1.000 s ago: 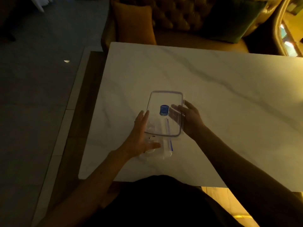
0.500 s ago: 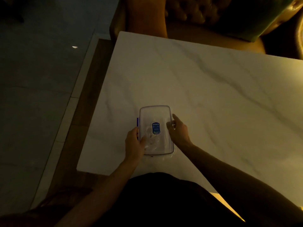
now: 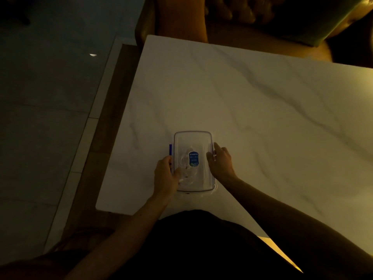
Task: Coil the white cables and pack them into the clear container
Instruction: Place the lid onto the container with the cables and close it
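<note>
A clear rectangular container (image 3: 193,142) with a blue-labelled lid on top sits near the front edge of the white marble table (image 3: 252,110). Coiled white cables (image 3: 186,168) show faintly through the lid. My left hand (image 3: 165,176) grips the container's left side, thumb pressed on the lid. My right hand (image 3: 220,161) holds the right side, fingers at the latch with the thumb on the lid's edge. A blue latch flap (image 3: 170,149) sticks out on the left side.
A brown tufted sofa (image 3: 232,15) with an orange cushion and a green cushion (image 3: 314,19) stands behind the table. To the left are a wooden strip and a dark tiled floor (image 3: 44,118). The scene is dim.
The lid was held tilted above the container a second ago; now it lies flat on the container. Both hands have moved to its sides and press on it.
</note>
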